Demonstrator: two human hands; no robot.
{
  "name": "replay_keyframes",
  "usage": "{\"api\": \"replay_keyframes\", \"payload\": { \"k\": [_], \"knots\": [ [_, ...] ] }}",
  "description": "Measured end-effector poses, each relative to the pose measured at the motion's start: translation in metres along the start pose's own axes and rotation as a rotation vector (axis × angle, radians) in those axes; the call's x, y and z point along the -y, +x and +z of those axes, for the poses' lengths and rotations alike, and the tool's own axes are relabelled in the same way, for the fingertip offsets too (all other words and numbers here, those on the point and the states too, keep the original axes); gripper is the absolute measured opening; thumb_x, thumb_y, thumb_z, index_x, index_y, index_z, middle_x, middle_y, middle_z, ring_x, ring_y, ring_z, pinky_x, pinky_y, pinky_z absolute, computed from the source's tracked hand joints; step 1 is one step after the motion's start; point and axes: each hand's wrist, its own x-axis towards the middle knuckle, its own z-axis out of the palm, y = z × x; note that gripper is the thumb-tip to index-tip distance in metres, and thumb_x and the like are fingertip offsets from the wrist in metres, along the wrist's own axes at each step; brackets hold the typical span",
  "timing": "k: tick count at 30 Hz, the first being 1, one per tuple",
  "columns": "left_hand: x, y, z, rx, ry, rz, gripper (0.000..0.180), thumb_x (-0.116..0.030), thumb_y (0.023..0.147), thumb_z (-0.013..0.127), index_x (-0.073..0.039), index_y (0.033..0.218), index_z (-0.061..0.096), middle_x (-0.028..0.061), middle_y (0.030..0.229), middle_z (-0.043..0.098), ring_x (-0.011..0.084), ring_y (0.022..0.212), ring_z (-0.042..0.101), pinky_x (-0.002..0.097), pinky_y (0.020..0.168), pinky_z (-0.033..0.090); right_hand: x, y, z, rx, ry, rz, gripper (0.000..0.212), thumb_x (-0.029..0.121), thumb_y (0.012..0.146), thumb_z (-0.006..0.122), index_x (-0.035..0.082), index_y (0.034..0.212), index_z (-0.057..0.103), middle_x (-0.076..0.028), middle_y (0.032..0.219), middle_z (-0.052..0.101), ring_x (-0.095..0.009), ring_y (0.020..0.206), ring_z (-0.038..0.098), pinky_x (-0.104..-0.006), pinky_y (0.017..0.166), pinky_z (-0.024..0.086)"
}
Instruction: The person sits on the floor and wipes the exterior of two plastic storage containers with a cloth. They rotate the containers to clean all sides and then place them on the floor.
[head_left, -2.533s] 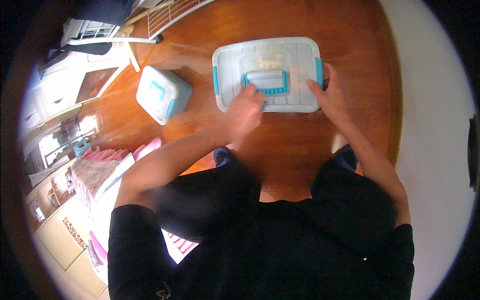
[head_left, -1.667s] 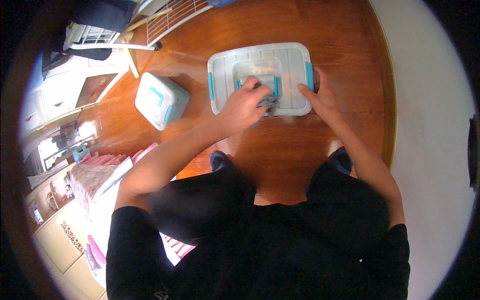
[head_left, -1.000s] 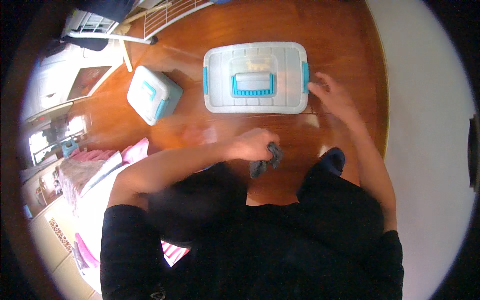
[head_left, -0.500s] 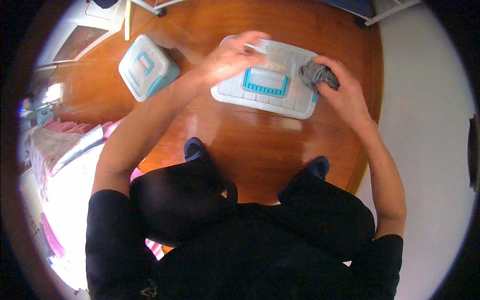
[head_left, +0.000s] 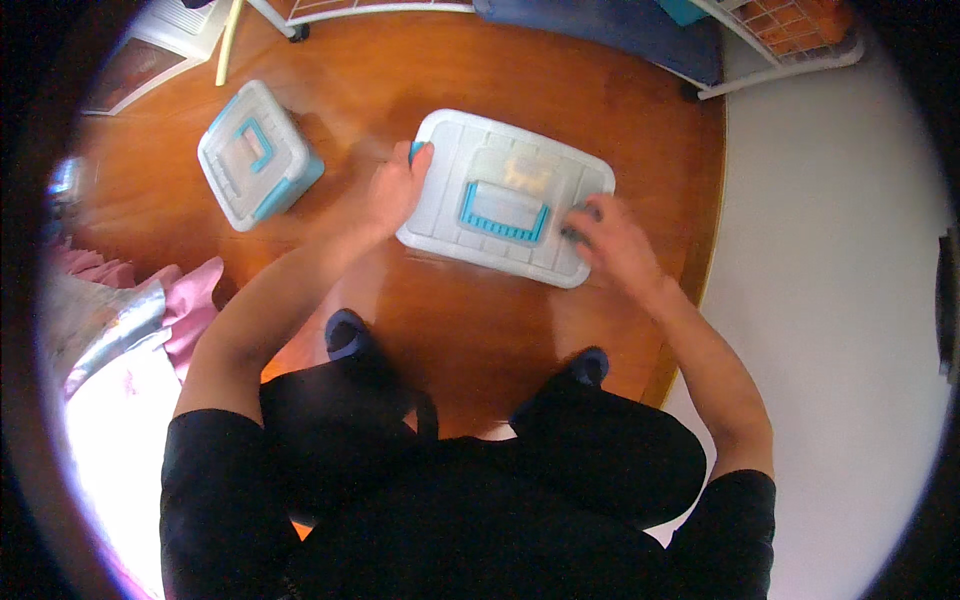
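Note:
On the wooden floor in front of me lies a lidded storage box (head_left: 440,220) of clear-white plastic with a blue folding handle (head_left: 505,213) on its lid. My left hand (head_left: 396,192) is at the box's left end, its fingers closed at the blue latch (head_left: 417,151). Over the lid's right end is my right hand (head_left: 615,243), smeared by motion. Dark grey bits of a crumpled cloth (head_left: 573,235) show at its fingertips; the hand hides the rest. Something pale yellow shows through the lid (head_left: 527,174).
A smaller white-and-blue lidded box (head_left: 262,160) stands at the left. White wire racks on wheels (head_left: 770,75) are at the far side, with a blue panel (head_left: 610,35) between. A white wall (head_left: 820,300) bounds the right. Pink and white bedding (head_left: 190,310) is at the left.
My left hand has come down from above the lid to the box's left end. My right hand has lowered the grey cloth toward the lid's right end. The view has shifted.

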Motion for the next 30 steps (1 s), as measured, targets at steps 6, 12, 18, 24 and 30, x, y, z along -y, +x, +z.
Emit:
{"api": "replay_keyframes", "payload": {
  "k": [6, 12, 18, 24, 30],
  "knots": [
    [0.001, -0.001, 0.000, -0.036, 0.020, 0.084, 0.045, -0.044, 0.099, 0.049, 0.000, 0.101, 0.057, 0.0309, 0.078, 0.064, 0.0511, 0.073, 0.062, 0.0591, 0.066, 0.048, -0.014, 0.059, 0.004, -0.242, 0.050, 0.091, 0.041, 0.005, 0.077, 0.071, 0.014, 0.116, 0.063, -0.016, 0.122, 0.052, -0.037, 0.114, 0.054, -0.0439, 0.094, 0.050],
    [0.001, 0.001, -0.007, 0.074, 0.087, 0.060, 0.042, -0.041, 0.102, 0.046, -0.002, 0.111, 0.058, 0.0305, 0.086, 0.065, 0.0502, 0.077, 0.063, 0.0579, 0.068, 0.048, 0.033, 0.118, 0.026, -0.268, 0.164, -0.139, 0.038, 0.005, 0.080, 0.069, 0.013, 0.117, 0.064, -0.019, 0.122, 0.052, -0.038, 0.116, 0.053, -0.0440, 0.096, 0.049],
    [0.000, 0.000, -0.007, 0.028, -0.063, 0.128, 0.040, -0.041, 0.101, 0.046, -0.002, 0.103, 0.053, 0.0291, 0.074, 0.064, 0.0494, 0.068, 0.062, 0.0584, 0.063, 0.048, -0.024, 0.051, -0.006, -0.140, -0.006, 0.161, 0.046, 0.004, 0.076, 0.072, 0.014, 0.120, 0.062, -0.018, 0.122, 0.054, -0.040, 0.113, 0.055, -0.0439, 0.096, 0.050],
    [-0.014, -0.002, -0.023, 0.089, 0.075, 0.112, 0.042, -0.043, 0.100, 0.046, -0.002, 0.098, 0.051, 0.0290, 0.073, 0.064, 0.0503, 0.070, 0.061, 0.0597, 0.065, 0.048, 0.040, 0.124, 0.036, -0.342, 0.064, 0.090, 0.042, 0.002, 0.077, 0.071, 0.012, 0.118, 0.064, -0.017, 0.120, 0.054, -0.038, 0.108, 0.058, -0.0432, 0.090, 0.052],
    [-0.018, -0.005, -0.034, 0.187, -0.061, 0.008, 0.052, -0.049, 0.099, 0.047, 0.000, 0.116, 0.053, 0.0314, 0.088, 0.065, 0.0490, 0.083, 0.063, 0.0554, 0.075, 0.049, 0.058, 0.156, 0.021, -0.266, 0.348, 0.095, 0.037, 0.002, 0.077, 0.071, 0.011, 0.113, 0.067, -0.018, 0.111, 0.057, -0.036, 0.108, 0.058, -0.0404, 0.093, 0.052]
  ]
}}
